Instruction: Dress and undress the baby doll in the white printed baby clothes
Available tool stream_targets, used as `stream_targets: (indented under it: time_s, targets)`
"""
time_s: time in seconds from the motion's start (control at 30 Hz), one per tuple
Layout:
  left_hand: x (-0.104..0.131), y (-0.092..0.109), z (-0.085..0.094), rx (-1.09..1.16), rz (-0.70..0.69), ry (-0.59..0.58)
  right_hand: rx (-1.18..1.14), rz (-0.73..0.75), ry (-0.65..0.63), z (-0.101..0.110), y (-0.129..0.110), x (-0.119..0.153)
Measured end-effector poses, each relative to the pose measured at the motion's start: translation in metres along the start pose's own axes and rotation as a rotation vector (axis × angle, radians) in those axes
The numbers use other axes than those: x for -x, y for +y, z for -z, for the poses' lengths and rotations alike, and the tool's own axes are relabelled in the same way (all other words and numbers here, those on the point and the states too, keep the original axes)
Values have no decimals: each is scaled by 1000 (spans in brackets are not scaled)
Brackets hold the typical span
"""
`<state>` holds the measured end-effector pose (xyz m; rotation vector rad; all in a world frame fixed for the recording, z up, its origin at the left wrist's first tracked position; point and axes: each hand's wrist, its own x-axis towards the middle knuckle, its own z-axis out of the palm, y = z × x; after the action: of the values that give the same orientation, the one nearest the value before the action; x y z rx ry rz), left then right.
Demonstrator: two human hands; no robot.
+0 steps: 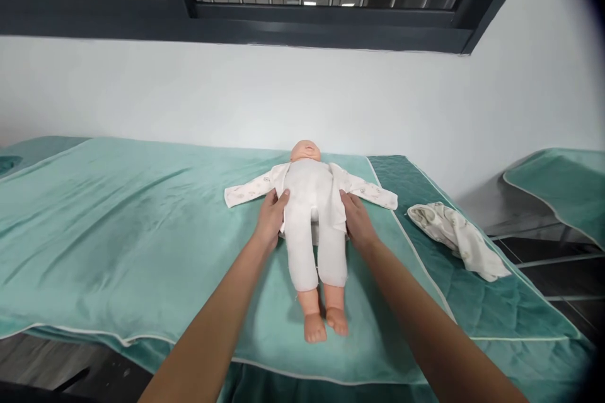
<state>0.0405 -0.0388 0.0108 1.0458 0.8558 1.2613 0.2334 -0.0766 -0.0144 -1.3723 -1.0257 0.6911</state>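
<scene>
A baby doll (309, 189) with a white cloth body lies on its back, head toward the wall and bare feet toward me. Its arms are in the sleeves of a white printed baby shirt (255, 190), spread out to both sides, and the front hangs open. My left hand (271, 217) is closed on the shirt's edge at the doll's left-of-picture side, thumb on top. On the other side my right hand (358, 219) grips the opposite front edge near the waist. The fingertips of both hands are partly hidden under the cloth.
The doll rests on a light green cover (142, 233) over a bed. A crumpled white printed garment (458, 239) lies to the right on a darker green quilted mat (510, 308). Behind stands a white wall (212, 94) below a dark-framed window (331, 25).
</scene>
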Motion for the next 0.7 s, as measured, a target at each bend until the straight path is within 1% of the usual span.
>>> stream_targets:
  time_s: [0.1,0.23,0.33,0.47,0.57,0.7]
  targets:
    - [-14,1,-3,-13,-30,-13,-69,-73,74,-3,-4,-12]
    - [-36,-2,-8,-12,-55,-21,-84,-73,68,-5,-5,-33]
    - [-46,-9,-9,-15,-50,-7,-70,-78,66,-5,0,-40]
    - [-50,-16,-4,-33,-14,35,-72,-93,50,-4,7,-38]
    - [-50,-16,-2,-25,-10,23,-170,-112,9,-1,9,-35]
    - [-49,-15,-2,-38,-22,15,-298,-136,-14,1,9,-32]
